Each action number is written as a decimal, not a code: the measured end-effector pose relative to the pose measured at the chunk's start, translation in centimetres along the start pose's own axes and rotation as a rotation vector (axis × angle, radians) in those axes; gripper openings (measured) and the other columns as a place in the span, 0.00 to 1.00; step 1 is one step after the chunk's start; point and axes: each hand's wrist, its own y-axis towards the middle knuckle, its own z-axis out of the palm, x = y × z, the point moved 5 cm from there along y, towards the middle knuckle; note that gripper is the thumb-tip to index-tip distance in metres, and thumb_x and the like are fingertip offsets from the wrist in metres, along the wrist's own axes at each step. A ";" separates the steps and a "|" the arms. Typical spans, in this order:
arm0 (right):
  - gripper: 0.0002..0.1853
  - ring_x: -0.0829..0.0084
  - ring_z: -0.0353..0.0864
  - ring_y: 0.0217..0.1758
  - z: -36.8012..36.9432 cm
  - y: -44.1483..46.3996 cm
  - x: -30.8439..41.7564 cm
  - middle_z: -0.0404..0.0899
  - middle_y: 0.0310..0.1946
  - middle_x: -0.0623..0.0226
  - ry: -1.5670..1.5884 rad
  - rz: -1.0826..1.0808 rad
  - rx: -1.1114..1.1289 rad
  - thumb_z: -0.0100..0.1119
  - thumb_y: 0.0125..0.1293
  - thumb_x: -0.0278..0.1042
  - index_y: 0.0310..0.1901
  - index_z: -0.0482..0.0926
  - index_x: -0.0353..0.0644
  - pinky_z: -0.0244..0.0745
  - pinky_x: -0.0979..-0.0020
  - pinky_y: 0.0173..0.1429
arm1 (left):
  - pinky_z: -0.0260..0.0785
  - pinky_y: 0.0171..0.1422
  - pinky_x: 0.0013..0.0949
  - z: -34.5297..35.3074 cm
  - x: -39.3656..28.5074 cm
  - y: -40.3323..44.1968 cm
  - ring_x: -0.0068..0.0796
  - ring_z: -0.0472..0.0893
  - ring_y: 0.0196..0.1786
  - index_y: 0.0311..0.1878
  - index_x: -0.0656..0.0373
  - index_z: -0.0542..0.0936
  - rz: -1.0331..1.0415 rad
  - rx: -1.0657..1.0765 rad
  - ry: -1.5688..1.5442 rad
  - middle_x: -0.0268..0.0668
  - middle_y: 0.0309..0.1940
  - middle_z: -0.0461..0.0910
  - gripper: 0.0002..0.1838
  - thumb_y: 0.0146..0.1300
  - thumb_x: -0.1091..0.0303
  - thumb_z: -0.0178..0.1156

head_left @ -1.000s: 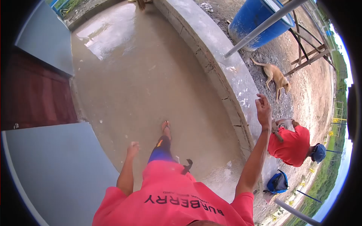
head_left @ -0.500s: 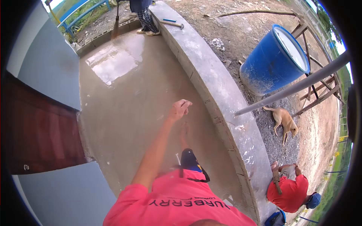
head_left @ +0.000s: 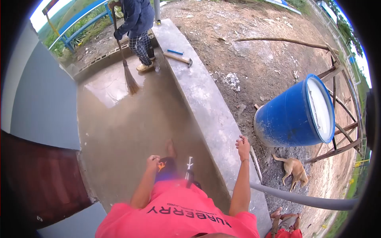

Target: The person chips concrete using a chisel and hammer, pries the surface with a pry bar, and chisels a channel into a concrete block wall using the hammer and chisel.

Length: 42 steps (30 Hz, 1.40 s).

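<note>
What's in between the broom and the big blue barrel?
Going from the broom to the blue barrel, the head view shows shiny brown floor, then the low wall's grey top, then stony dirt.

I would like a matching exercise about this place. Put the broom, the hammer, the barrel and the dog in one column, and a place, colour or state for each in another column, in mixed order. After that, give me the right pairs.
Things
1. broom
2. hammer
3. barrel
4. dog

Place, colour or state
A. on top of the low wall
B. tan, on the grey gravel
C. held by a co-worker
D. blue

Right pairs: 1-C, 2-A, 3-D, 4-B
</note>
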 end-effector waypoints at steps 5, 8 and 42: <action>0.17 0.75 0.82 0.38 11.8 14.5 16.3 0.82 0.42 0.64 0.084 -0.176 0.047 0.53 0.70 0.33 0.57 0.76 0.36 0.78 0.72 0.42 | 0.75 0.35 0.31 -12.8 5.7 8.0 0.28 0.82 0.31 0.48 0.64 0.81 -0.246 -0.181 0.236 0.37 0.33 0.82 0.10 0.68 0.74 0.55; 0.13 0.74 0.82 0.37 18.3 17.8 16.2 0.82 0.39 0.62 -0.019 -0.117 0.196 0.56 0.70 0.35 0.49 0.78 0.35 0.77 0.70 0.42 | 0.77 0.36 0.33 -16.1 0.4 9.3 0.29 0.83 0.33 0.52 0.64 0.79 -0.254 -0.248 0.163 0.38 0.35 0.83 0.12 0.71 0.70 0.54; 0.34 0.46 0.63 0.66 76.7 73.5 16.7 0.65 0.58 0.50 -1.194 -0.649 0.571 0.76 0.48 0.54 0.54 0.73 0.48 0.73 0.45 0.62 | 0.78 0.44 0.39 11.9 -17.3 -8.3 0.33 0.81 0.38 0.55 0.58 0.76 -1.191 -0.799 -0.455 0.38 0.40 0.80 0.15 0.71 0.59 0.57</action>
